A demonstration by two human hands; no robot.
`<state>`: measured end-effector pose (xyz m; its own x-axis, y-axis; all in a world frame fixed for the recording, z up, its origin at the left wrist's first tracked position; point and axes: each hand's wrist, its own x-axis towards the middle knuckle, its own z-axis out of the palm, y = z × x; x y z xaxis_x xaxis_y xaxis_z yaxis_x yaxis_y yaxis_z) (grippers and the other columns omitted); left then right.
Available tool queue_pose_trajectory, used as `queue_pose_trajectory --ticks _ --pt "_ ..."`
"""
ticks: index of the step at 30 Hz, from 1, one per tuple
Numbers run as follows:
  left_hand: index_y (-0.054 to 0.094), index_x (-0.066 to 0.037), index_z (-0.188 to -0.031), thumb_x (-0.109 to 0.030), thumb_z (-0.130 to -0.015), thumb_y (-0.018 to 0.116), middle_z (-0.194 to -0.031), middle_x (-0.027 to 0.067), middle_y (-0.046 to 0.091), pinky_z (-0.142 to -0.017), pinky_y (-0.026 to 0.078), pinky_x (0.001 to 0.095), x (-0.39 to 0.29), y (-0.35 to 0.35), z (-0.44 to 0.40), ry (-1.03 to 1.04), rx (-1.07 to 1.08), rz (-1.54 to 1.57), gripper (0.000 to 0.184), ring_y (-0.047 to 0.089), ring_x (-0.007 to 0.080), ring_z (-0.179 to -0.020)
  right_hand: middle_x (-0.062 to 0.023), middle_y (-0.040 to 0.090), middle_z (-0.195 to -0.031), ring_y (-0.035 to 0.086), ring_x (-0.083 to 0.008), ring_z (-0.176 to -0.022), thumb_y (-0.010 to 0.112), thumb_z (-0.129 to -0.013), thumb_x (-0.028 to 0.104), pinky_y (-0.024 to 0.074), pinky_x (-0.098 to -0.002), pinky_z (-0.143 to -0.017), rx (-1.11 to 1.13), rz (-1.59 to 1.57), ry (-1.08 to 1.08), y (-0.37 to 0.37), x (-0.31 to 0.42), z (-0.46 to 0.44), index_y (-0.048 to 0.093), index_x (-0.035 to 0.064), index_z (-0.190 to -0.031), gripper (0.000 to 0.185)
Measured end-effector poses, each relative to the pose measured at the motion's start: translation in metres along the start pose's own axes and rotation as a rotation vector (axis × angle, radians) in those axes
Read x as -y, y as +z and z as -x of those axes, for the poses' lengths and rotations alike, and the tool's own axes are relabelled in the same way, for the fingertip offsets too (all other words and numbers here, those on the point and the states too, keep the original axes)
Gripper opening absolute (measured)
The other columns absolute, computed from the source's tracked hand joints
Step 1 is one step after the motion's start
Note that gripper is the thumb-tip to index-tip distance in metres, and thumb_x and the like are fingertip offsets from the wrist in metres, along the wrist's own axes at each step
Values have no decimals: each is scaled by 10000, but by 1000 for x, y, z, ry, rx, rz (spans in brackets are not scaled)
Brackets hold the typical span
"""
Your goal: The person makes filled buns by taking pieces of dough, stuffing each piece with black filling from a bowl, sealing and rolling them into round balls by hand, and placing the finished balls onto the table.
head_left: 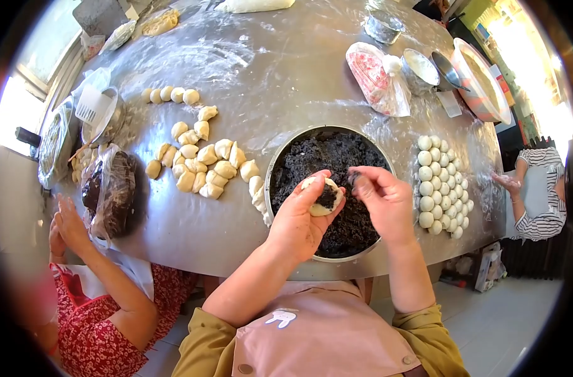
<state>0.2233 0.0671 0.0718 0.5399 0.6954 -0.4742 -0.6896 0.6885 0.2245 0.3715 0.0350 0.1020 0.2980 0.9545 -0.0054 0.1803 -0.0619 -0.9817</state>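
Observation:
A round metal bowl [275, 234] of dark crumbly filling stands at the table's near edge. Over it, my left hand [297, 217] cups a flattened piece of pale dough [333, 204] with dark filling in its middle. Just to the right, my right hand [385, 204] is above the bowl, its thumb and fingers pinched together around a little of the dark filling. Loose dough pieces [208, 166] lie in a cluster left of the bowl. Right of it are rows of round white dough balls [438, 185].
A dark mass in a plastic bag [113, 191] sits left, beside a co-worker's hands [71, 226]. Another person [538, 195] stands at the right edge. A red-and-white bag [369, 75], metal bowls [419, 70] and a large basin [484, 81] are back right.

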Motion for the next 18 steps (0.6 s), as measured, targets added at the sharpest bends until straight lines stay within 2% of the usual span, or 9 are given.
queue_pose_trajectory --ticks 5,8,10,12,14,15,18 --pt "515 -7 -1163 -174 -962 495 -1037 107 590 -948 485 390 2 0 2 10 -40 -66 262 592 274 -1007 -113 640 -938 614 -229 -922 646 -852 92 491 -317 -792 -5 697 -465 -16 -14 -7 662 3 -998 172" --pt "510 -4 -1175 -165 -964 487 -1048 111 590 -946 489 382 -1 1 4 9 -37 -35 266 596 270 -1005 -151 617 -1065 569 -313 -1054 679 -821 162 459 -380 -896 25 494 -440 -17 -10 -1 623 8 -1083 308" --pt "510 -14 -1183 -174 -968 480 -1058 112 591 -876 515 339 -2 5 5 -25 -32 -25 270 599 264 -1005 -177 586 -1150 519 -364 -1139 721 -779 274 413 -423 -968 121 578 -529 -15 -2 5 548 9 -1202 528" --pt "510 -28 -1196 -187 -972 476 -1068 110 592 -788 525 293 -4 8 8 -83 -20 -67 277 602 259 -1010 -172 480 -1314 374 -413 -1279 764 -692 429 281 -479 -1058 258 593 -509 -8 -12 12 402 7 -1343 857" --pt "507 -46 -1213 -204 -975 474 -1080 105 594 -682 518 245 -6 11 12 -159 0 -155 288 605 255 -1018 -165 460 -1340 330 -421 -1308 747 -665 504 211 -495 -1073 224 669 -538 1 -18 18 345 7 -1381 960" --pt "519 -67 -1188 -222 -977 473 -1050 78 599 -565 455 217 -5 15 13 -159 1 -175 266 617 202 -918 -167 461 -1344 311 -419 -1325 673 -703 566 181 -500 -1073 203 669 -533 3 -20 18 366 6 -1356 913" --pt "532 -68 -1128 -209 -971 489 -981 54 593 -538 426 214 0 15 12 -133 -27 -233 215 575 141 -770 -160 494 -1316 329 -399 -1324 589 -783 566 193 -492 -1073 132 780 -623 5 -24 16 437 17 -1277 754"
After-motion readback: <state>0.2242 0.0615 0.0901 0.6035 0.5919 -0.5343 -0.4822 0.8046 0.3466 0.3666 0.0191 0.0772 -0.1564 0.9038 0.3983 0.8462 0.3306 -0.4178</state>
